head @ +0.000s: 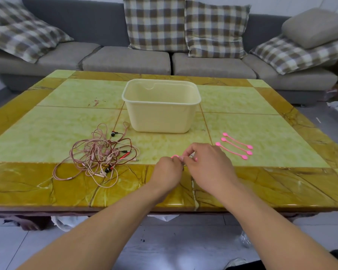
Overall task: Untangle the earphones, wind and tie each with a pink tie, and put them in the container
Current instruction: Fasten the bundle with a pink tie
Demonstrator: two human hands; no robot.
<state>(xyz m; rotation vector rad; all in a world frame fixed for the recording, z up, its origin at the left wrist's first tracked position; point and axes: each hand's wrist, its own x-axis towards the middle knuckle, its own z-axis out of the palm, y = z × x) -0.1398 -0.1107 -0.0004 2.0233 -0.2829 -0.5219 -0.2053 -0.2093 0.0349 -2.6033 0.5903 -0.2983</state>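
A pink tie [175, 156] is held between both hands above the near edge of the table [47, 121], its round end showing at the fingertips. The left hand [167, 170] has its fingers curled round the tie and whatever it is wrapped on; a glint of metal shows between the hands, but the item there is too hidden to identify. The right hand [207, 162] pinches the other pink end, thumb and forefinger closed on it.

Tangle of earphones [98, 154]: lies on the table at 9 o'clock from the hands, near but apart. Pinkish and reddish cords loop over one another; black earbuds and red plugs show within the heap. It lies untouched.

Spare ties [235, 146]: three, side by side and almost parallel, at 2 o'clock from the hands, just beside the right hand's knuckles but not touching.

Container [161, 106]: cream, rectangular, open-topped, upright at 12 o'clock from the hands, well apart. No content is visible inside from this angle.

Beyond the table, at 12 o'clock, stands a grey sofa [125, 61] with checked cushions [156, 22].
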